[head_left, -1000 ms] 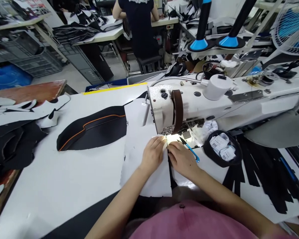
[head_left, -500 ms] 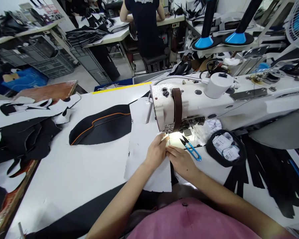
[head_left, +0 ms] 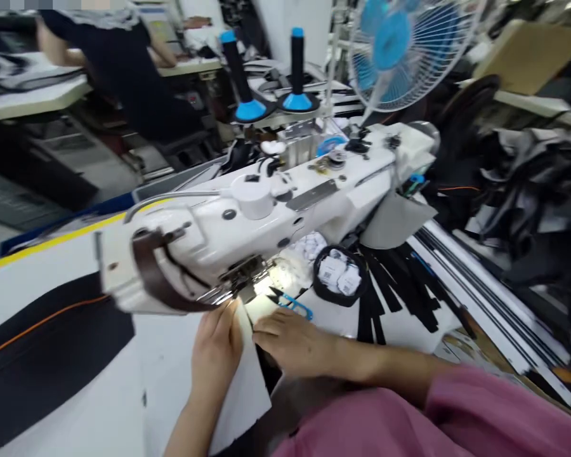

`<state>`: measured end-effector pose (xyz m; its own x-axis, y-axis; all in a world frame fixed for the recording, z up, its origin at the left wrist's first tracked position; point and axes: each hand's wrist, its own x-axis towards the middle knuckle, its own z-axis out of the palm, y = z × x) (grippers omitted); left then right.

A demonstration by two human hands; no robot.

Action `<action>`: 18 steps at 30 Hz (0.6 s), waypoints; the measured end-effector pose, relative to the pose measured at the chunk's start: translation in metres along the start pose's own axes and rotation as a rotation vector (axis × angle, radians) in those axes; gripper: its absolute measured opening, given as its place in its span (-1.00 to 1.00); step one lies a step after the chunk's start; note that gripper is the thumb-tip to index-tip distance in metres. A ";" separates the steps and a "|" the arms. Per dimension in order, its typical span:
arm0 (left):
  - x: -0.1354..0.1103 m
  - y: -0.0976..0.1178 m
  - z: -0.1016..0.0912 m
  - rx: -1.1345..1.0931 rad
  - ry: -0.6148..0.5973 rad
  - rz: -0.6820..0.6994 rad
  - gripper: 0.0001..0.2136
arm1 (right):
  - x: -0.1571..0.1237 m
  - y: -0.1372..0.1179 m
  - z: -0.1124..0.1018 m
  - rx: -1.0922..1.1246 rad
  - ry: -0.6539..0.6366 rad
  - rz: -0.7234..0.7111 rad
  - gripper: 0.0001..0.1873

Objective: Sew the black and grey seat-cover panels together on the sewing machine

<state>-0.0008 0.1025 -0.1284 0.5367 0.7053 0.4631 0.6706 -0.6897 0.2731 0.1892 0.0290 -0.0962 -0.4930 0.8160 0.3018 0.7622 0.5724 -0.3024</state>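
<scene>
Both hands are under the head of a white sewing machine (head_left: 195, 235), at a white-faced fabric piece (head_left: 181, 368). My left hand (head_left: 216, 346) is closed on this piece beside the needle area, its fingertips partly hidden by the machine head. At the piece's right edge is my right hand (head_left: 288, 339), fingers bent together and gripping the edge; dark material shows just below them. Blue thread snips (head_left: 292, 304) lie right behind my right hand, blades towards the needle. To the left, a black panel (head_left: 61, 343) with an orange line rests on the table.
A black round holder (head_left: 320, 289) with white labels stands right of the snips, beside black strips (head_left: 400, 289). Behind the machine are two dark thread cones (head_left: 297, 70) and a fan (head_left: 394, 44). A person (head_left: 114, 70) sits at another table.
The view has swung to the right and closer, bringing the whole machine arm and fan into sight. Both hands stay by the needle on the white-faced piece.
</scene>
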 end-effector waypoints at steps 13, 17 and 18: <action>0.003 0.006 -0.002 -0.023 0.068 -0.018 -0.75 | -0.125 0.109 -0.098 -0.340 -0.229 1.262 -0.69; -0.001 0.005 -0.003 -0.030 0.051 -0.040 -0.75 | -0.106 0.112 -0.089 -0.380 -0.273 1.289 -0.74; -0.001 0.005 -0.003 -0.033 0.045 -0.044 -0.75 | -0.105 0.113 -0.090 -0.377 -0.277 1.286 -0.75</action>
<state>0.0003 0.0975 -0.1250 0.4832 0.7275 0.4871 0.6753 -0.6638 0.3214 0.3643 0.0005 -0.0809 0.6104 0.7650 -0.2053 0.7869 -0.6153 0.0469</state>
